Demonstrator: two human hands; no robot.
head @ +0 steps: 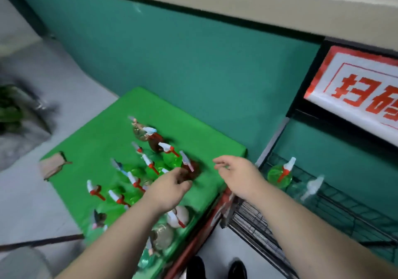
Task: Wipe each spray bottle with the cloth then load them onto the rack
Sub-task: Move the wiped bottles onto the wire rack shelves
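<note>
Green-covered table (pixel 120 132) holds spray bottles (pixel 150 169); left hand (pixel 170 189) curls near a brown bottle (pixel 192 169), grip unclear through blur; right hand (pixel 239 177) hovers slack, empty; wire rack (pixel 336 197) carries 2 more.

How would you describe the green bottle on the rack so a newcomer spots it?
Find the black wire rack right of the green table. At its corner nearest the table stands a green spray bottle with a red-and-white trigger. Its only rack neighbour, the clear bottle, is colourless.
</note>
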